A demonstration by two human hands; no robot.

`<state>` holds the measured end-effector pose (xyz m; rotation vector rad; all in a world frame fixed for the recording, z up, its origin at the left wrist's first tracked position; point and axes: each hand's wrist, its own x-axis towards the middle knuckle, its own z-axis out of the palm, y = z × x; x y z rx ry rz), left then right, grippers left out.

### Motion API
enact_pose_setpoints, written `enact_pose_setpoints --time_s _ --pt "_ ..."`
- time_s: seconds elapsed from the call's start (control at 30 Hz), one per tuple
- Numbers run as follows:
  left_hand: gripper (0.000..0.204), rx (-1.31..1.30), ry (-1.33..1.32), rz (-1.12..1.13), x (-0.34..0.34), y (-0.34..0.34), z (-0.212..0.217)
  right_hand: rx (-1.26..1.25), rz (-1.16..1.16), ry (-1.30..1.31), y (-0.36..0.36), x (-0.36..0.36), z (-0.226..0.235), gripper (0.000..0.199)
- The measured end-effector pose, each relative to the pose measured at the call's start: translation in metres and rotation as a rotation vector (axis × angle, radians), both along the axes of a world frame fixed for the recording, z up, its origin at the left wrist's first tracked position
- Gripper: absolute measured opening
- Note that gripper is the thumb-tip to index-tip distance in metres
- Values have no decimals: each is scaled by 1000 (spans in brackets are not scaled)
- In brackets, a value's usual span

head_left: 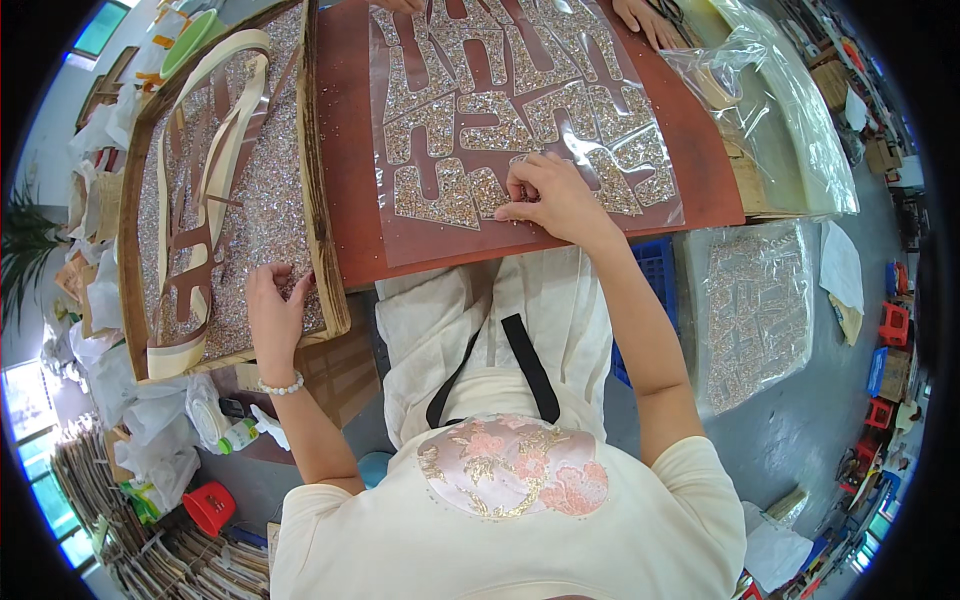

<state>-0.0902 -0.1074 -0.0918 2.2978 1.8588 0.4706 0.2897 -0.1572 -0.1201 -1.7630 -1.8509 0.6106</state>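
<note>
My left hand (275,308) rests at the near end of a wooden-rimmed tray (325,250), its fingertips down in a layer of small glittering chips (265,190). Thumb and fingers are apart there, and no held thing shows. My right hand (553,200) is curled over the near edge of a clear plastic sheet (660,205), fingertips bent down onto it. Whatever they may pinch is too small to make out. Shaped patches of the same glittering chips (435,190) cover the sheet, with bare reddish-brown shapes between them.
Inside the tray lie a cream band (215,190) and brown cut-out strips (192,237). Another person's hand (645,22) rests at the table's (705,170) far right; another shows at the top edge. Plastic-wrapped slabs (760,310) stand right. A green bowl (192,42) sits beyond the tray.
</note>
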Motion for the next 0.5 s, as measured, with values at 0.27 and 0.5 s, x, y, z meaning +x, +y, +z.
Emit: enact_pose_setpoints --time_s 0.27,0.5 --pt "8 -108 -187 43 -8 3 -7 -4 25 143 -5 10 -14 29" --pt "7 95 -156 66 10 -5 2 138 -112 -6 -14 -6 -16 30"
